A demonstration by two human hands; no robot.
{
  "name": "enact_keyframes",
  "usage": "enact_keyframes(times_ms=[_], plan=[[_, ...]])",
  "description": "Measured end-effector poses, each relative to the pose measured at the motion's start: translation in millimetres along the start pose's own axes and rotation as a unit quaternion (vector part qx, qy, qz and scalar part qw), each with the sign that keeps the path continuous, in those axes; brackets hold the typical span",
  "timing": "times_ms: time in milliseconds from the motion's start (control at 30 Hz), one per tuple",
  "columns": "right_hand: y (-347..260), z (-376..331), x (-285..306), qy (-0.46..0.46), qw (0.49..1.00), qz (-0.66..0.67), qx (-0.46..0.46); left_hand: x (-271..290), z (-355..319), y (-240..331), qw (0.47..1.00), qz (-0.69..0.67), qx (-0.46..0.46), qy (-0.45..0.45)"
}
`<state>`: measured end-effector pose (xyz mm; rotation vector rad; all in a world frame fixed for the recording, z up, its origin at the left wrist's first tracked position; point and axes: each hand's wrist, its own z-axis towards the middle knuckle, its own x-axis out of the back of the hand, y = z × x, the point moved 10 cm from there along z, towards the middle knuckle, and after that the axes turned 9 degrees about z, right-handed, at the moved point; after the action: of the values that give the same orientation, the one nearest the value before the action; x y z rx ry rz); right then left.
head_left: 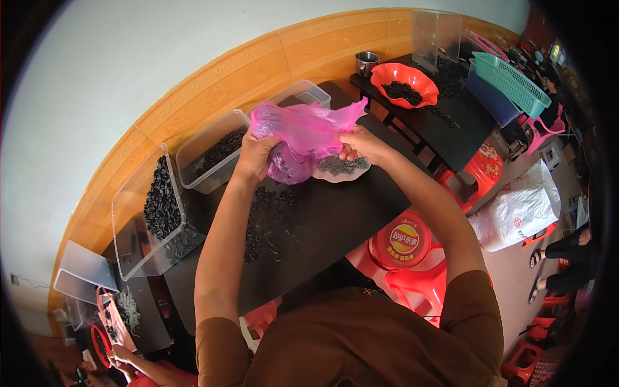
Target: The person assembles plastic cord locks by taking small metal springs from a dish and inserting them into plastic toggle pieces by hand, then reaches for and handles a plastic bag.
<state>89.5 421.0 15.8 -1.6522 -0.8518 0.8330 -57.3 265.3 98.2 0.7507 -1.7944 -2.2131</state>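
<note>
A thin pink plastic bag (309,126) is held up over the dark table (322,226), stretched between my two hands. My left hand (256,153) is closed around its left side, where the bag bulges with dark contents I cannot make out. At the bag's lower right edge, my right hand (361,144) pinches the plastic with curled fingers. Partly hidden behind the bag, a pale scalloped dish (343,174) holds many small grey pieces. Loose small black parts (267,222) lie scattered on the tabletop below my left hand.
Two transparent bins, one tall (149,213) and one low (219,122), hold black parts along the wall. A red wavy bowl (406,80), steel cup (367,62) and green basket (516,84) stand at far right. Red stools (474,174) flank the table; another person's hands (122,356) work at lower left.
</note>
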Motion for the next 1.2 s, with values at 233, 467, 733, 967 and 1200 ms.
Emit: enact_keyframes(times_ms=[233, 467, 733, 967, 1200], plan=[[-29.6, -14.0, 28.1, -0.021, 0.954, -0.301, 0.002, -13.7, 3.5, 5.6, 0.999, 0.004, 0.039, -0.014], [-111.4, -63.5, 19.3, 0.126, 0.794, -0.583, 0.115, -14.7, 11.9, 18.3, 0.998, -0.003, 0.057, -0.009], [-186.1, -62.5, -54.9, 0.061, 0.866, -0.306, 0.390, -11.2, 4.0, 20.2, 0.999, 0.012, 0.041, -0.018], [-80.6, -19.8, -109.2, -0.215, 0.947, -0.131, 0.198, -4.1, 4.3, 17.0, 0.997, -0.061, 0.052, 0.002], [-124.6, -21.0, -128.8, -0.106, 0.918, -0.236, 0.301, -17.7, 9.8, 24.8, 0.997, -0.016, 0.071, -0.031]])
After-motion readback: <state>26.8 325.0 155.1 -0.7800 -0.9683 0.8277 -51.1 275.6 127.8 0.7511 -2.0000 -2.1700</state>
